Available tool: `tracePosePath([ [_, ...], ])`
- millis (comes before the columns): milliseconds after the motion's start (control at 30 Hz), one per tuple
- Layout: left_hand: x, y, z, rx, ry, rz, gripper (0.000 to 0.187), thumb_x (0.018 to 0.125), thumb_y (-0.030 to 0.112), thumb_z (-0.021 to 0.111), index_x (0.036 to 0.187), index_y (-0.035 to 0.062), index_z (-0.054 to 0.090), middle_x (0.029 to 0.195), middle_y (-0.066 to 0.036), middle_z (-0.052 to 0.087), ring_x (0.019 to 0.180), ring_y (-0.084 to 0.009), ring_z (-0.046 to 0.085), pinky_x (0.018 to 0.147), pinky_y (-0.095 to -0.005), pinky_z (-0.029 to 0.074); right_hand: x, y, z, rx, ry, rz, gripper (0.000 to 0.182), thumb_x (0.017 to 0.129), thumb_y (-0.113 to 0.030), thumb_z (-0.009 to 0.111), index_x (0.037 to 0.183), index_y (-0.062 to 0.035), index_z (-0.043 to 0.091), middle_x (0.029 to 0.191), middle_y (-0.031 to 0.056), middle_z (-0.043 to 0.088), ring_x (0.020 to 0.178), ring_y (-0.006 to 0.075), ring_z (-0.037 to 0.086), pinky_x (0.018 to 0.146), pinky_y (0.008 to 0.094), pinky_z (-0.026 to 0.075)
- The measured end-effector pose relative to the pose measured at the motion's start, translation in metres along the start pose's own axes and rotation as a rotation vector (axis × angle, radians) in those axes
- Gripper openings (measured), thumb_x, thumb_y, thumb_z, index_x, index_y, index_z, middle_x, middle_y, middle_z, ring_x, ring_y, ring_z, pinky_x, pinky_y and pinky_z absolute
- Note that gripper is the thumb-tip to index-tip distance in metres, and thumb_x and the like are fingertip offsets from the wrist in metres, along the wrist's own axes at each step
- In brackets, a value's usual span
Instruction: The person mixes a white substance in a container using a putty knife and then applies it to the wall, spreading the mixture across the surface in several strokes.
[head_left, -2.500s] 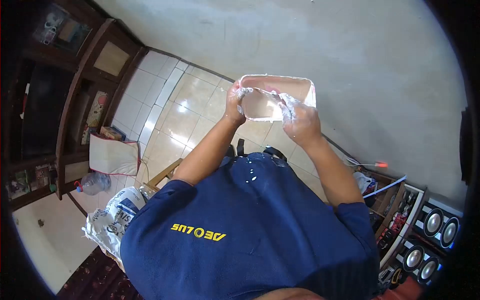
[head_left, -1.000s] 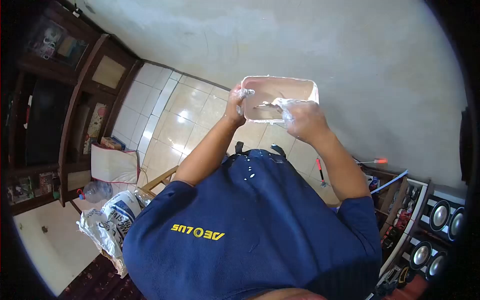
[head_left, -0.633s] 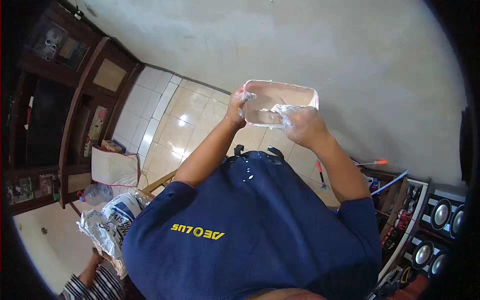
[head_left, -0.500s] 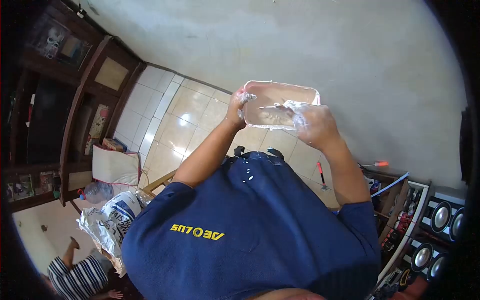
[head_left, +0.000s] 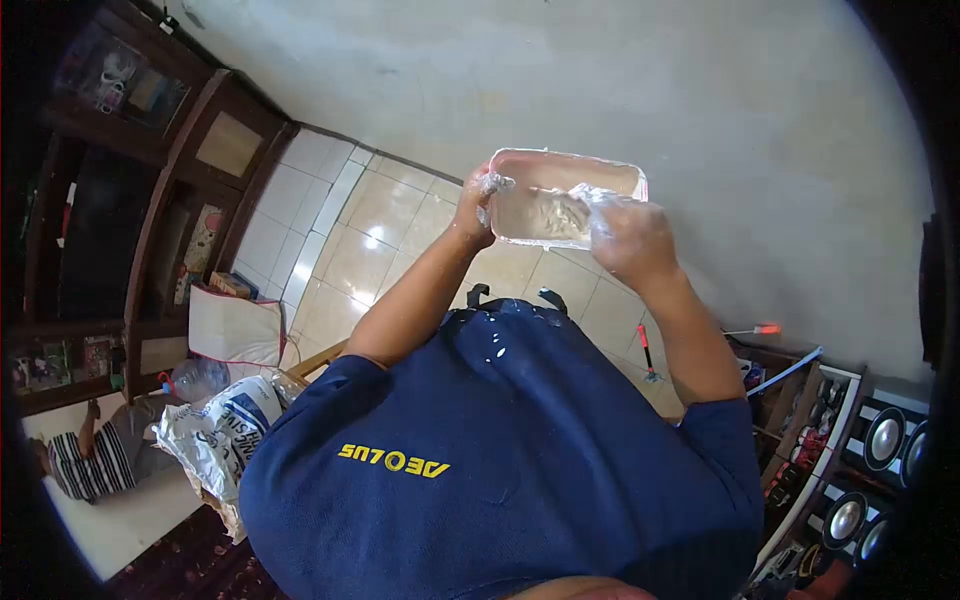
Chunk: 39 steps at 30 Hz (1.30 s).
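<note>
Left hand: your left hand (head_left: 472, 205) is gripping the near-left end of the tub, its thumb (head_left: 497, 184) hooking over the rim and its other fingers going out of sight outside.
Right hand: your right hand (head_left: 632, 238) is reaching over the opposite end, its coated fingers closing narrowly around what is looking like a thin tool (head_left: 558, 192); its handle is hiding inside your grip.
Tub: the pale tub (head_left: 570, 153) is hanging between your two sets of fingers, its open side facing you, above the tiled floor (head_left: 400, 250).
Paste: the whitish paste (head_left: 545, 215) is lying just ahead of your right fingertips, ridging and lumping there while looking smoother toward the left thumb.
Progress: the paste is already sitting in the tub and coating your fingers, so it is seeming workable; the ridged patch is remaining uneven. How much more working it is needing, you cannot tell from here.
Shirt: white drops (head_left: 501, 352) are marking your blue shirt (head_left: 500, 430), below your fingers in view.
Floor tool: a red-handled tool (head_left: 643, 335) is lying beyond your right wrist, apart from your fingers.
Bag: a crumpled bag (head_left: 235, 425) is resting well apart from your left fingers.
Other person: someone in stripes (head_left: 92, 462) is showing farther off on that side.
</note>
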<state>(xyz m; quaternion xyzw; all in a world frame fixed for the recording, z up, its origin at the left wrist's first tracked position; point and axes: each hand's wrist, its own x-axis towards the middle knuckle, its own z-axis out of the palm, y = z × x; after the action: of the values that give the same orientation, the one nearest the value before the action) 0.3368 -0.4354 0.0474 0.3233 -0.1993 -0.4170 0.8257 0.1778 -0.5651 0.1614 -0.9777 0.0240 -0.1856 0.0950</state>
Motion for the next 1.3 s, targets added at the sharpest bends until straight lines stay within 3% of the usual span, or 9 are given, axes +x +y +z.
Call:
tracePosePath([
  [400, -0.001, -0.018, 0.006, 0.047, -0.019, 0.010, 0.053, 0.073, 0.034, 0.061, 0.112, -0.0005, 0.052, 0.104, -0.011, 0.059, 0.094, -0.0202, 0.059, 0.082, -0.0341, 0.049, -0.016, -0.003, 0.009, 0.076, -0.131, -0.044, 0.025, 0.068, -0.009, 0.056, 0.091, -0.0048, 0.064, 0.071, 0.0136, 0.062, 0.064, 0.0309, 0.061, 0.058, 0.0411, 0.050],
  [633, 0.009, -0.037, 0.035, 0.075, -0.037, 0.048, 0.056, 0.074, 0.038, 0.061, 0.113, -0.0006, 0.052, 0.105, -0.011, 0.059, 0.094, -0.0188, 0.059, 0.082, -0.0325, 0.048, -0.032, 0.027, -0.026, 0.098, 0.078, 0.103, 0.023, 0.069, -0.010, 0.055, 0.091, -0.0058, 0.063, 0.071, 0.0141, 0.062, 0.064, 0.0315, 0.061, 0.058, 0.0410, 0.050],
  [767, 0.020, -0.068, 0.043, 0.084, -0.054, -0.037, 0.051, 0.076, 0.034, 0.058, 0.113, -0.0006, 0.052, 0.105, -0.010, 0.059, 0.093, -0.0187, 0.059, 0.082, -0.0324, 0.049, -0.051, 0.045, -0.018, -0.037, -0.102, 0.161, 0.033, 0.069, -0.010, 0.056, 0.102, -0.0072, 0.062, 0.073, 0.0148, 0.063, 0.065, 0.0312, 0.062, 0.059, 0.0404, 0.050],
  [833, 0.028, -0.081, 0.050, 0.049, -0.043, -0.072, 0.049, 0.076, 0.032, 0.058, 0.112, -0.0002, 0.052, 0.105, -0.010, 0.059, 0.093, -0.0186, 0.059, 0.082, -0.0324, 0.049, -0.060, 0.050, -0.014, 0.022, -0.052, 0.135, 0.014, 0.064, -0.011, 0.059, 0.076, -0.0038, 0.060, 0.068, 0.0149, 0.059, 0.063, 0.0329, 0.058, 0.058, 0.0434, 0.047],
  [900, 0.032, -0.090, 0.058, -0.001, 0.000, -0.047, 0.046, 0.076, 0.029, 0.057, 0.112, 0.0003, 0.052, 0.104, -0.010, 0.059, 0.093, -0.0190, 0.059, 0.081, -0.0324, 0.049, -0.071, 0.058, -0.033, 0.064, -0.035, 0.119, 0.018, 0.064, -0.009, 0.058, 0.080, -0.0039, 0.061, 0.068, 0.0148, 0.059, 0.063, 0.0324, 0.059, 0.057, 0.0432, 0.048],
  [967, 0.030, -0.098, 0.066, -0.017, 0.000, -0.084, 0.046, 0.077, 0.028, 0.056, 0.112, 0.0004, 0.052, 0.104, -0.010, 0.059, 0.093, -0.0191, 0.059, 0.080, -0.0324, 0.049, -0.081, 0.063, -0.047, 0.079, -0.071, 0.138, 0.038, 0.069, -0.008, 0.055, 0.106, -0.0062, 0.060, 0.077, 0.0143, 0.064, 0.069, 0.0305, 0.063, 0.063, 0.0407, 0.051],
  [1167, 0.043, -0.133, 0.078, 0.142, -0.105, -0.040, 0.049, 0.080, 0.030, 0.051, 0.118, 0.0000, 0.047, 0.110, -0.013, 0.056, 0.100, -0.0230, 0.057, 0.084, -0.0368, 0.048, -0.094, 0.097, -0.044, -0.001, -0.243, 0.136, 0.031, 0.072, -0.007, 0.053, 0.101, -0.0052, 0.061, 0.084, 0.0142, 0.065, 0.070, 0.0312, 0.062, 0.063, 0.0406, 0.051],
  [1233, 0.044, -0.136, 0.081, 0.245, -0.131, -0.024, 0.053, 0.082, 0.033, 0.048, 0.123, 0.0000, 0.044, 0.116, -0.016, 0.053, 0.104, -0.0262, 0.055, 0.088, -0.0410, 0.047, -0.096, 0.103, -0.053, 0.095, 0.059, 0.151, 0.022, 0.066, -0.008, 0.056, 0.087, -0.0058, 0.064, 0.069, 0.0151, 0.060, 0.062, 0.0335, 0.059, 0.059, 0.0429, 0.048],
  [1300, 0.045, -0.140, 0.083, 0.018, -0.085, -0.100, 0.050, 0.083, 0.031, 0.048, 0.122, 0.0012, 0.045, 0.115, -0.015, 0.054, 0.104, -0.0264, 0.056, 0.087, -0.0411, 0.048, -0.097, 0.108, -0.057, 0.091, 0.119, 0.183, 0.021, 0.067, -0.008, 0.056, 0.086, -0.0061, 0.064, 0.070, 0.0148, 0.061, 0.062, 0.0327, 0.059, 0.058, 0.0420, 0.048],
])
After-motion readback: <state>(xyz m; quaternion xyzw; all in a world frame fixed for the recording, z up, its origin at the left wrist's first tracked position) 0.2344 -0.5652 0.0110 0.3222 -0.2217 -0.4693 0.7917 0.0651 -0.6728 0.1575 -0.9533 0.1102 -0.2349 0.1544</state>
